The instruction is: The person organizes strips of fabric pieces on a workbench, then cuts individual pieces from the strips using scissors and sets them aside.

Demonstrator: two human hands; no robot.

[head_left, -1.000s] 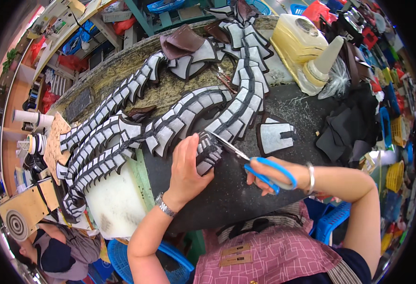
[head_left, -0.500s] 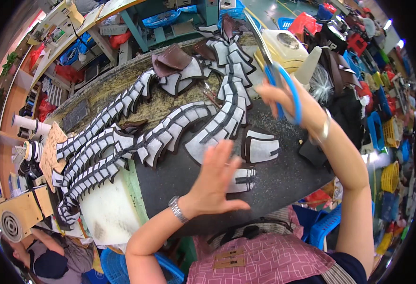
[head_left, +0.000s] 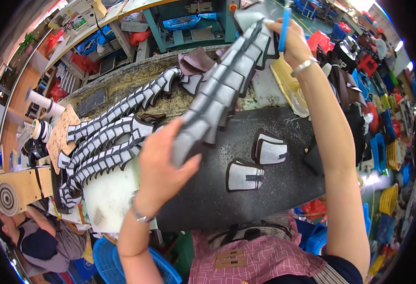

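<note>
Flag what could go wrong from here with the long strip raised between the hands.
The right hand pinches the strip while also carrying blue-handled scissors, so the blades might nick it.

Two small pieces lie loose on the black work surface; lowering or swinging the strip could push them out of place.

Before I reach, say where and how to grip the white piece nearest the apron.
Pinch the white piece by its left edge, from the left, I'd judge: it lies flat on the black mat, another loose piece close at its upper right.
</note>
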